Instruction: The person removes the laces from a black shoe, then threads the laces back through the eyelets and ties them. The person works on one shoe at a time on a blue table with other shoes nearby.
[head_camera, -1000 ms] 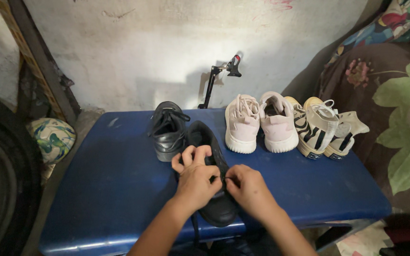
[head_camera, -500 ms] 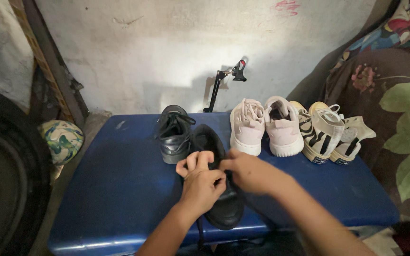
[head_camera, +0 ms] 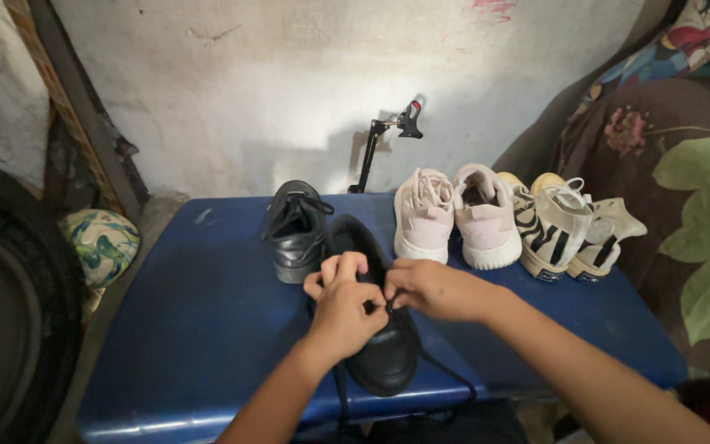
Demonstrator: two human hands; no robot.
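Note:
A black shoe (head_camera: 384,362) lies toe toward me on the blue table (head_camera: 199,321). My left hand (head_camera: 343,308) rests over its lacing area, fingers curled on the shoe and its black lace. My right hand (head_camera: 429,288) meets it from the right, pinching the lace at the eyelets. A loose end of the black lace (head_camera: 445,382) hangs over the table's front edge. The second black shoe (head_camera: 293,230) stands laced just behind, to the left.
A pair of pale pink sneakers (head_camera: 454,218) and a pair of cream striped sneakers (head_camera: 564,226) stand at the back right. A black clamp arm (head_camera: 384,140) rises at the wall. A patterned ball (head_camera: 100,242) and a tyre (head_camera: 2,312) are left; floral fabric (head_camera: 684,181) right.
My right hand moved from the shoe's right side up to its lacing and stays there, now pinching the lace beside my left hand. A lace end now trails over the table's front edge.

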